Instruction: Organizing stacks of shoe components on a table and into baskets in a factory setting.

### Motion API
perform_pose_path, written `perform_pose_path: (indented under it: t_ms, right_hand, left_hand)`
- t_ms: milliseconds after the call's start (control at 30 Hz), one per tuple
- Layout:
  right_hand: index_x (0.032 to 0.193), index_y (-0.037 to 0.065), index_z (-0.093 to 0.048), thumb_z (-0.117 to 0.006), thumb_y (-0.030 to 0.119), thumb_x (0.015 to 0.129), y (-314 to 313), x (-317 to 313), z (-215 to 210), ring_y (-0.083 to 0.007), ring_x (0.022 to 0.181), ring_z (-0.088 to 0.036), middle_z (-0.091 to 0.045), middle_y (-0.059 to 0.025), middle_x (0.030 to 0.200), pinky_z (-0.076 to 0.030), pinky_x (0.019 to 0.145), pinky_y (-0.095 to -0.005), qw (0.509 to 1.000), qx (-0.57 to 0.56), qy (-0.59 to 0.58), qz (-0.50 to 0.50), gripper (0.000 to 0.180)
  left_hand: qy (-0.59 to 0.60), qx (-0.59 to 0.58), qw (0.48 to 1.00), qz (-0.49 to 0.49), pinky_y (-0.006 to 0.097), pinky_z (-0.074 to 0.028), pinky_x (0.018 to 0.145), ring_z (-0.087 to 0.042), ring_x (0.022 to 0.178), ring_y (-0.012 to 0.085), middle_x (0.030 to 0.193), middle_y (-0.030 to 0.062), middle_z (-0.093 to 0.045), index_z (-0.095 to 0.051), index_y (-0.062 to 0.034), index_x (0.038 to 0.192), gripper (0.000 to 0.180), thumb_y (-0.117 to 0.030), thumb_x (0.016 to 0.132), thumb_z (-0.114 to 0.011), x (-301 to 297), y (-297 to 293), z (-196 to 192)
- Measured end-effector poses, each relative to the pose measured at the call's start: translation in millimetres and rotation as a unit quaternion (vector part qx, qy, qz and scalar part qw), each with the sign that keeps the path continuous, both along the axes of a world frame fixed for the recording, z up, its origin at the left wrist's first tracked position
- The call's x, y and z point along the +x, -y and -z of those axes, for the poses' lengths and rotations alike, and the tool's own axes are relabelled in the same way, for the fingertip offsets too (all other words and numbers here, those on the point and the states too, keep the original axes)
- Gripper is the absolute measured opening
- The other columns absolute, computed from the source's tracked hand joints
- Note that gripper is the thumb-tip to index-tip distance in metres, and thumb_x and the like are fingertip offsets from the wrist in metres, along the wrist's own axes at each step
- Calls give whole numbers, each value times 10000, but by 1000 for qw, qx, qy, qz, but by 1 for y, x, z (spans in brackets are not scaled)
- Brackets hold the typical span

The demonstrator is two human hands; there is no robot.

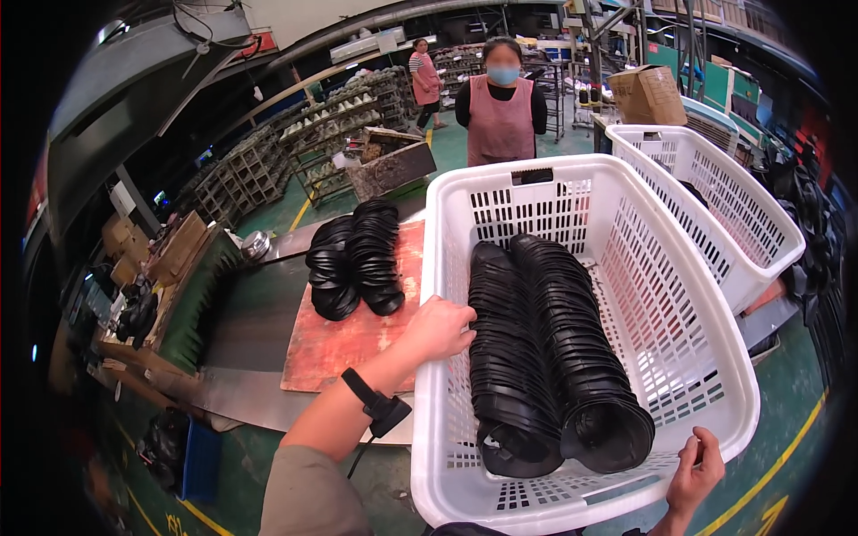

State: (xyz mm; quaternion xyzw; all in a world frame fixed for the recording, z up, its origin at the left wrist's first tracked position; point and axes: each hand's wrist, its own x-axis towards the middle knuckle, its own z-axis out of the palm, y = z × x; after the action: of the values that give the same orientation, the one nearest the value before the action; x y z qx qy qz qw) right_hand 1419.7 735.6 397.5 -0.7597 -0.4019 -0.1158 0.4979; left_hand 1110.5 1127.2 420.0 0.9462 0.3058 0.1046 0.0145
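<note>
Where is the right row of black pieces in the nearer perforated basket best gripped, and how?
Probably by the near end of the right row, from above and the right: the perforated basket leaves space there, while the left row crowds the other side.

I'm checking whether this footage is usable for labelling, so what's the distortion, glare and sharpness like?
Head view: strong fisheye, with black corners and the white basket's sides bowing; head view: shiny highlights streak the black stacks inside it, though separate layers still show; head view: left hand and right hand look fairly sharp; head view: the blue bin sits dim near the dark rim.
</note>
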Motion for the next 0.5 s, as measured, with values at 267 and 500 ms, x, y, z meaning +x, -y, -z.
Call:
perform_pose_path:
  t_ms: [267, 500]
  right_hand:
    - [1085, -29, -681, -594, 31, 989, 1, -1, -3, -97, 592, -532, -581, -39, 682, -394, 553, -258, 1000, -7, 9, -2, 142]
    - [1084, -30, -680, -592, 29, 990, 0, -1, -2, -96, 587, -523, -579, -37, 682, -390, 551, -259, 1000, 2, 7, -3, 141]
  left_hand:
    - [-3, -5, 1000, 4, 471, -496, 894, -701, 882, 351, 842, 160, -722, -708, -60, 977, 267, -296, 854, -718, 1, 1, -1]
    - [2, 0, 1000, 6, 470, -496, 887, -703, 887, 348, 846, 161, -723, -709, -57, 977, 270, -297, 853, -718, 1, 2, -2]
